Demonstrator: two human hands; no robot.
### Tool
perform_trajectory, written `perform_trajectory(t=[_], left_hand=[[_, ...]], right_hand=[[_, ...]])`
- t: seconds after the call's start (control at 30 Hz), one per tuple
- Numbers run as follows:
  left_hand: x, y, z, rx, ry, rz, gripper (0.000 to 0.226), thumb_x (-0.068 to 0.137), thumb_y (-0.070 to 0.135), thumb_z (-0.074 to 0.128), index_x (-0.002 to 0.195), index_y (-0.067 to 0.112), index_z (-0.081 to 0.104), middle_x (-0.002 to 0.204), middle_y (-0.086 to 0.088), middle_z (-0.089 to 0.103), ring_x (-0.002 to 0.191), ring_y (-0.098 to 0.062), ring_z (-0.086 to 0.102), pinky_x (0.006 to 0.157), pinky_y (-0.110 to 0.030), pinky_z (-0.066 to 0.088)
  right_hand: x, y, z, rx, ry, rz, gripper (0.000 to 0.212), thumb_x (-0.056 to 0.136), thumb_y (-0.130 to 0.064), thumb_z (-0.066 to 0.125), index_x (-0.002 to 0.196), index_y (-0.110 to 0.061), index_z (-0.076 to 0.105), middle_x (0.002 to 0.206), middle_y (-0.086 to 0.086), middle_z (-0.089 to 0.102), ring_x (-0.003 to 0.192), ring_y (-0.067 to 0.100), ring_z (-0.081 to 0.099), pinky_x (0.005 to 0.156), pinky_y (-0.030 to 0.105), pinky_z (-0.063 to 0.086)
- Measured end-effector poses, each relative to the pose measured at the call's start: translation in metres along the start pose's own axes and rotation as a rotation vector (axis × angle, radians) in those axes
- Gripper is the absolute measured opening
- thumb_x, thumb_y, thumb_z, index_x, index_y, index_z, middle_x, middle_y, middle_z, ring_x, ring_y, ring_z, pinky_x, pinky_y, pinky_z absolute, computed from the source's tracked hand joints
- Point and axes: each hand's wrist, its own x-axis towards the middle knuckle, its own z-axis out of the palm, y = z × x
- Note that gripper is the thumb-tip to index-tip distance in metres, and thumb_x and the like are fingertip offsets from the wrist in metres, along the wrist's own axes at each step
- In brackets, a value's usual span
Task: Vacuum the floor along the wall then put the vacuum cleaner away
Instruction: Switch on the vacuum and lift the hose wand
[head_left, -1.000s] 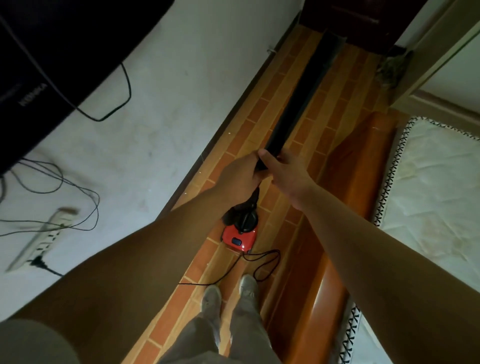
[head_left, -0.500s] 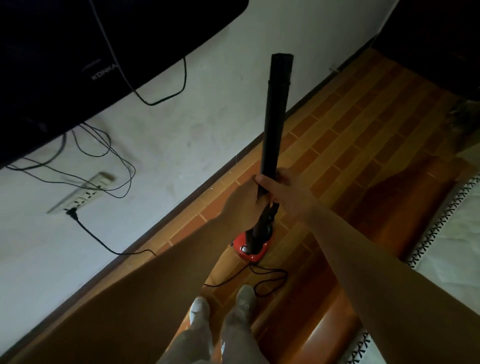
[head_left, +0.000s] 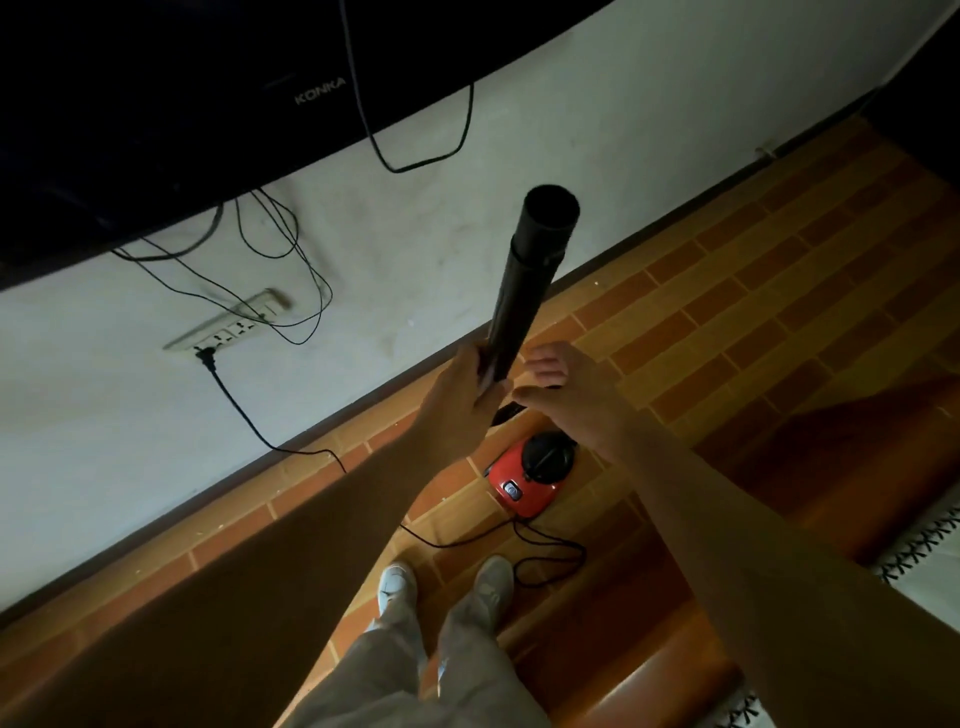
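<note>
A black vacuum tube (head_left: 524, 280) points up towards me, its open end near the camera. My left hand (head_left: 462, 400) is closed around the tube's lower end. Just to the right, my right hand (head_left: 576, 400) hovers with its fingers spread and off the tube. Below both hands the red vacuum cleaner body (head_left: 524, 483) with a black top stands on the brick-pattern floor (head_left: 727, 291) close to the white wall (head_left: 571, 130). Its black cord (head_left: 545, 551) loops on the floor by my shoes (head_left: 395, 587).
A dark television (head_left: 156, 104) hangs on the wall, cables dangling to a white power strip (head_left: 228, 327) with a plug in it. A wooden bed frame (head_left: 779, 467) and a patterned mattress edge (head_left: 924, 551) bound the narrow floor strip on the right.
The tube has swung up from lying along the floor to pointing at me. My right hand has let go of it and spread its fingers. My view has turned towards the wall.
</note>
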Motion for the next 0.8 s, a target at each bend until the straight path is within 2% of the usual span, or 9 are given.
perform_trajectory(t=[0.1, 0.23, 0.33, 0.4, 0.47, 0.53, 0.67, 0.73, 0.8], left_hand=[[-0.004, -0.014, -0.011, -0.1, 0.11, -0.067, 0.024, 0.096, 0.037, 0.061, 0.112, 0.032, 0.043, 0.099, -0.002, 0.066, 0.088, -0.016, 0.066, 0.074, -0.041, 0.061], [-0.004, -0.025, -0.025, -0.278, 0.255, -0.149, 0.024, 0.094, 0.035, 0.066, 0.112, 0.025, 0.053, 0.093, 0.01, 0.067, 0.087, 0.0, 0.066, 0.065, -0.013, 0.052], [-0.007, -0.031, -0.039, -0.375, 0.371, -0.173, 0.021, 0.095, 0.027, 0.065, 0.114, 0.021, 0.056, 0.093, 0.021, 0.067, 0.09, 0.008, 0.064, 0.069, -0.004, 0.047], [-0.012, -0.036, -0.047, -0.447, 0.44, -0.167, 0.025, 0.096, 0.018, 0.063, 0.119, 0.013, 0.055, 0.1, 0.017, 0.067, 0.097, 0.005, 0.064, 0.074, -0.006, 0.049], [-0.019, -0.041, -0.056, -0.515, 0.498, -0.165, 0.025, 0.096, 0.012, 0.062, 0.119, 0.009, 0.054, 0.106, 0.012, 0.067, 0.1, 0.002, 0.065, 0.077, -0.007, 0.05], [-0.028, -0.047, -0.065, -0.563, 0.541, -0.167, 0.022, 0.096, 0.014, 0.062, 0.117, 0.011, 0.055, 0.102, 0.012, 0.068, 0.1, -0.001, 0.065, 0.077, -0.008, 0.05], [-0.047, -0.062, -0.08, -0.595, 0.619, -0.163, 0.019, 0.097, 0.027, 0.063, 0.11, 0.016, 0.056, 0.093, 0.009, 0.065, 0.095, -0.008, 0.066, 0.075, -0.014, 0.051], [-0.06, -0.074, -0.092, -0.612, 0.669, -0.164, 0.017, 0.099, 0.03, 0.062, 0.108, 0.017, 0.056, 0.091, 0.003, 0.063, 0.091, -0.015, 0.065, 0.076, -0.026, 0.053], [-0.075, -0.088, -0.102, -0.629, 0.713, -0.178, 0.02, 0.099, 0.03, 0.061, 0.109, 0.015, 0.054, 0.093, -0.005, 0.062, 0.092, -0.022, 0.064, 0.081, -0.039, 0.055]], right_hand=[[0.008, 0.004, 0.014, -0.123, -0.035, 0.01, 0.067, 0.085, -0.031, 0.079, 0.143, -0.028, 0.047, 0.142, -0.008, 0.056, 0.123, 0.005, 0.053, 0.096, 0.026, 0.043], [0.019, 0.0, 0.038, -0.276, -0.085, -0.003, 0.07, 0.089, -0.033, 0.073, 0.151, -0.027, 0.04, 0.152, -0.003, 0.05, 0.136, 0.015, 0.049, 0.097, 0.027, 0.038], [0.032, -0.013, 0.058, -0.391, -0.126, -0.044, 0.073, 0.092, -0.033, 0.069, 0.155, -0.022, 0.035, 0.153, 0.002, 0.047, 0.126, 0.014, 0.051, 0.076, 0.011, 0.036], [0.039, -0.023, 0.075, -0.469, -0.146, -0.093, 0.07, 0.094, -0.033, 0.068, 0.154, -0.018, 0.036, 0.149, 0.006, 0.05, 0.119, 0.012, 0.053, 0.067, 0.006, 0.031], [0.046, -0.033, 0.093, -0.514, -0.178, -0.146, 0.066, 0.096, -0.033, 0.068, 0.152, -0.016, 0.038, 0.146, 0.007, 0.052, 0.125, 0.018, 0.054, 0.073, 0.006, 0.032], [0.053, -0.042, 0.114, -0.524, -0.213, -0.175, 0.062, 0.096, -0.037, 0.068, 0.148, -0.016, 0.043, 0.14, 0.006, 0.055, 0.121, 0.018, 0.058, 0.07, 0.007, 0.034], [0.065, -0.055, 0.155, -0.555, -0.294, -0.193, 0.032, 0.097, -0.04, 0.065, 0.121, -0.019, 0.058, 0.101, -0.001, 0.068, 0.078, 0.009, 0.066, 0.065, 0.02, 0.048], [0.069, -0.056, 0.174, -0.609, -0.347, -0.178, 0.021, 0.099, -0.04, 0.062, 0.108, -0.023, 0.054, 0.084, -0.003, 0.064, 0.062, 0.004, 0.06, 0.056, 0.017, 0.044], [0.07, -0.054, 0.191, -0.646, -0.413, -0.152, 0.024, 0.099, -0.04, 0.062, 0.112, -0.022, 0.052, 0.08, -0.003, 0.062, 0.055, 0.003, 0.055, 0.051, 0.015, 0.04]])
